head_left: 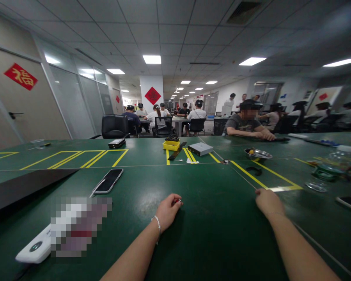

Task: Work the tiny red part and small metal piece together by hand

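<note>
Resting on the green workbench (219,234), the left hand (168,212) is lying narrowly curled (a thin bracelet (157,223) is circling its wrist), with a tiny pale speck (179,201) showing at its fingertips, too small to tell whether it is being held. The right hand (268,203) is lying curled too, and whether it is holding anything cannot be told. A black smartphone (108,181) is lying near the left hand, with a white device (33,249) sitting nearer the person than that phone and a yellow tray (171,145) sitting beyond it.

Bright ceiling panels (151,59); table (152,191) glare; bent edges
</note>
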The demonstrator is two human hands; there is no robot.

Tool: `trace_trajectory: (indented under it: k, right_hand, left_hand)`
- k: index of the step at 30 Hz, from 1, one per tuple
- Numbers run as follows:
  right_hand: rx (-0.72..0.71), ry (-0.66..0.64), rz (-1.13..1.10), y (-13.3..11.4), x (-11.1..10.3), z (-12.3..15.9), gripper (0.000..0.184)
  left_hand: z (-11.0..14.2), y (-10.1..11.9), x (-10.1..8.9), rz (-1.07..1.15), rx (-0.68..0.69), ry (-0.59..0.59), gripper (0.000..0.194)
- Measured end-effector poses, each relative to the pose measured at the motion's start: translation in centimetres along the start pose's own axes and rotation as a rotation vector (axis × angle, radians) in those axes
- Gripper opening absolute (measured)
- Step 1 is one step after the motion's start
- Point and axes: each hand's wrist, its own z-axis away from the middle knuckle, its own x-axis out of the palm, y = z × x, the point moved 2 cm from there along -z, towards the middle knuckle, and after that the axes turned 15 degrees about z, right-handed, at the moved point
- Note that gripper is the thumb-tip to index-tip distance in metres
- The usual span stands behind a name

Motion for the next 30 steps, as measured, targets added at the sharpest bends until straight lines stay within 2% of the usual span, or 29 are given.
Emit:
trace_trajectory:
  k: [2, 4, 6, 9, 12, 14, 18, 22, 30]
  right_hand:
    - [-0.094, 0.071, -0.109, -2.9, -1.0, 0.7, 0.028]
    - [-0.172, 0.049, -0.263, -6.4, -2.0, 2.1, 0.024]
    - [-0.256, -0.074, -0.474, -10.1, -2.9, 4.1, 0.021]
    - [-0.369, -0.337, -0.874, -15.1, -4.0, 7.6, 0.019]
    - [-0.403, -0.556, -1.231, -18.2, -4.5, 10.7, 0.021]
    - [-0.387, -0.655, -1.368, -19.1, -4.3, 12.1, 0.021]
    - [-0.324, -0.786, -1.500, -19.8, -2.9, 13.1, 0.022]
    - [-0.319, -0.815, -1.557, -20.1, -2.2, 13.2, 0.022]
    - [-0.343, -0.855, -1.543, -20.1, -2.6, 13.3, 0.021]
  left_hand:
    - [0.0, -0.1, 0.0, 0.000, 0.004, -0.003, 0.022]
    - [-0.1, -0.3, 0.0, -0.007, 0.015, -0.009, 0.022]
    - [-0.1, -0.6, 0.0, -0.026, 0.026, -0.010, 0.023]
    - [-0.2, -0.7, 0.0, -0.063, 0.045, -0.011, 0.023]
    - [-0.1, -0.5, -0.1, -0.078, 0.062, -0.018, 0.022]
    - [0.0, -0.3, 0.0, -0.084, 0.059, -0.016, 0.021]
    - [0.0, -0.2, 0.0, -0.094, 0.035, -0.016, 0.022]
    - [-0.1, -0.2, 0.1, -0.102, 0.036, -0.037, 0.021]
    - [0.2, 0.3, 0.0, -0.144, 0.048, -0.017, 0.020]
